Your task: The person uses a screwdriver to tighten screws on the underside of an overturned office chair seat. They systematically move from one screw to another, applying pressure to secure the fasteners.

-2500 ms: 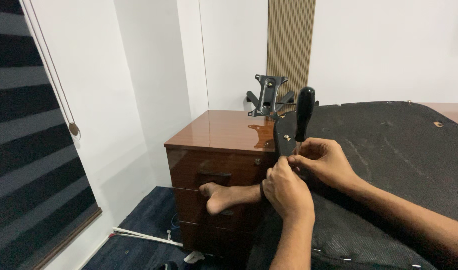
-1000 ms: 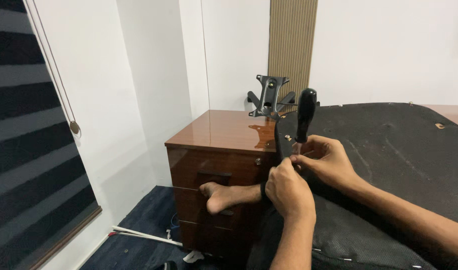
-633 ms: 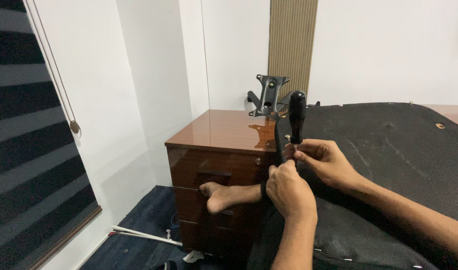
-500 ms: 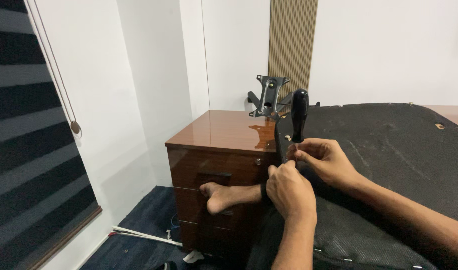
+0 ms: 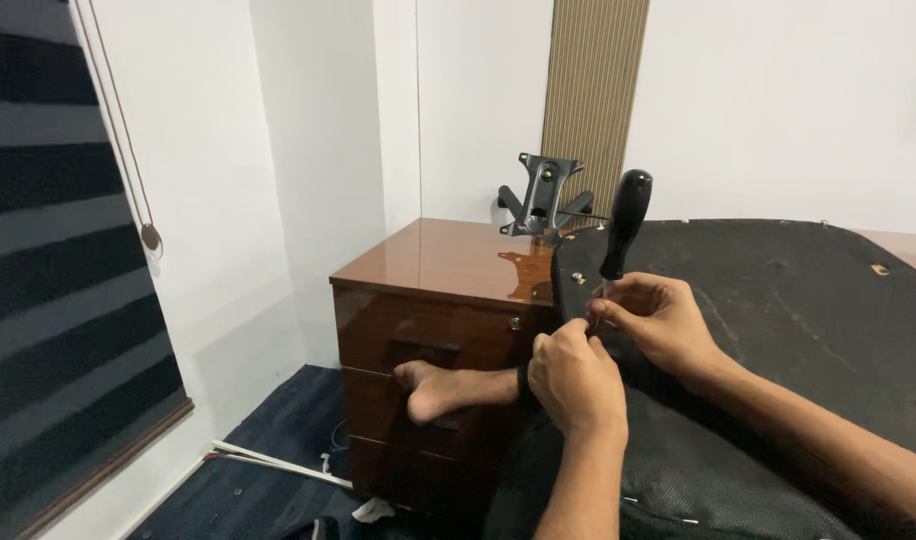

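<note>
Both hands meet at the seat's (image 5: 778, 330) left edge: right hand (image 5: 658, 320) pinches the screwdriver (image 5: 623, 225) shank upright, left hand (image 5: 573, 375) curled shut beneath, steadying its tip.

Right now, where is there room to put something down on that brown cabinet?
The glossy cabinet top looks bare at its front and left, between the wall corner and the black seat cushion. It is crowded at the back right, where the metal bracket sits, and by the cushion's edge, where the left hand and right hand work the screwdriver.
</note>
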